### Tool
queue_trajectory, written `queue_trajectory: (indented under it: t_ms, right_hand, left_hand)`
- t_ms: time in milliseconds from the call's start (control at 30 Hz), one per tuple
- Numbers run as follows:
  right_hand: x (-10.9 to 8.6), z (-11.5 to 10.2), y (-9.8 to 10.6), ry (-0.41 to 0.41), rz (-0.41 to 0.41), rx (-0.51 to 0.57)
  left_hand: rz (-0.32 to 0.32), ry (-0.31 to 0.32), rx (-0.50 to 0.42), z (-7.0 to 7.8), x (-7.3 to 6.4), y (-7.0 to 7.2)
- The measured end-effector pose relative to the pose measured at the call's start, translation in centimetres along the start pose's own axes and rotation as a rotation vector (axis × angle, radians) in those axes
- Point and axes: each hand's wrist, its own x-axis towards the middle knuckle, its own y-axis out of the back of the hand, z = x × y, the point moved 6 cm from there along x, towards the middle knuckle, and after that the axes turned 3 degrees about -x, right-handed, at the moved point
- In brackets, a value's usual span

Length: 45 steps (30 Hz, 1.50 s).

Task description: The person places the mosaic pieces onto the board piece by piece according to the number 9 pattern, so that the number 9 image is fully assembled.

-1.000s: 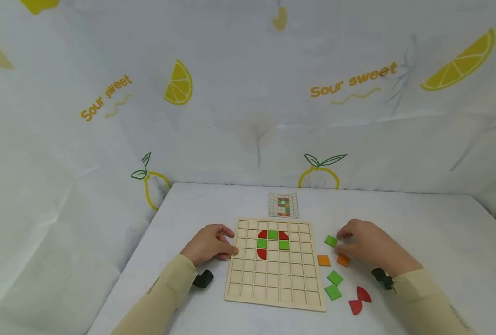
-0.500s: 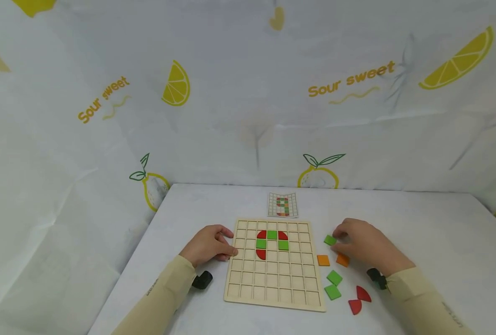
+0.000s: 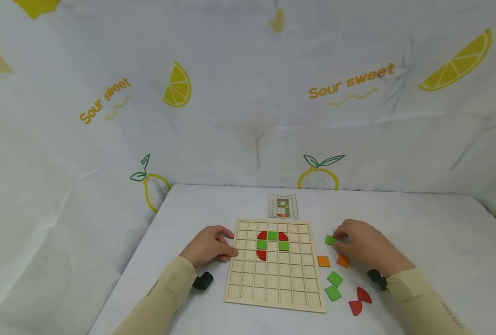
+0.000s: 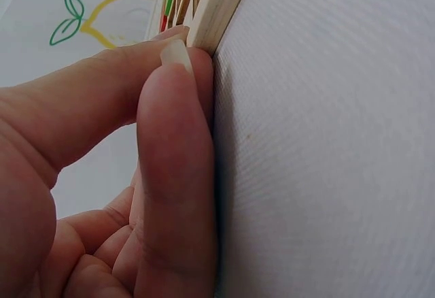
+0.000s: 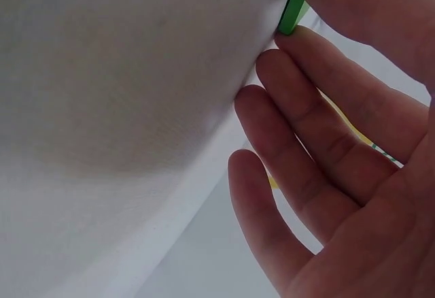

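Observation:
A wooden grid board (image 3: 277, 284) lies on the table with red quarter-circle pieces (image 3: 261, 255) and green square tiles (image 3: 272, 236) set in its upper cells. My left hand (image 3: 208, 244) rests at its left side, thumb and forefinger touching the frame some way apart. The left wrist view has fingertips (image 4: 175, 101) against the board's wooden edge (image 4: 221, 2). To the right of the board, my right hand (image 3: 362, 244) pinches a green square tile (image 3: 330, 240) between thumb and forefinger. That tile's thin edge (image 5: 291, 12) shows in the right wrist view; the other fingers are loosely bent.
A pattern card (image 3: 283, 214) lies behind the board. Right of the board are an orange tile (image 3: 324, 261), another orange tile (image 3: 343, 261) partly under the right hand, two green tiles (image 3: 334, 278) and two red quarter circles (image 3: 355, 307). A printed cloth (image 3: 248, 107) hangs behind the table.
My right hand has shifted slightly left and its fingers have come onto the green tile. My left hand and the board stay where they were.

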Motion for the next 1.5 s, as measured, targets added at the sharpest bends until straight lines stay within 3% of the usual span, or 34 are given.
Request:
queue_trajectory:
  t_ms: [367, 567, 1067, 1500]
  right_hand:
    - [0.0, -0.2, 0.4, -0.027, -0.024, 0.001]
    - [0.1, -1.1, 0.6, 0.000, -0.012, 0.012]
    - [1.4, -7.5, -0.2, 0.129, -0.016, 0.002]
    - [1.2, -12.5, -2.0, 0.244, -0.001, -0.039]
  left_hand:
    - [-0.004, 0.005, -0.001, -0.2, 0.1, -0.1]
    - [0.000, 0.003, 0.006, -0.2, 0.1, -0.1]
    - [-0.001, -0.005, -0.007, 0.2, -0.2, 0.0]
    - [-0.010, -0.014, -0.008, 0.0, 0.0, 0.3]
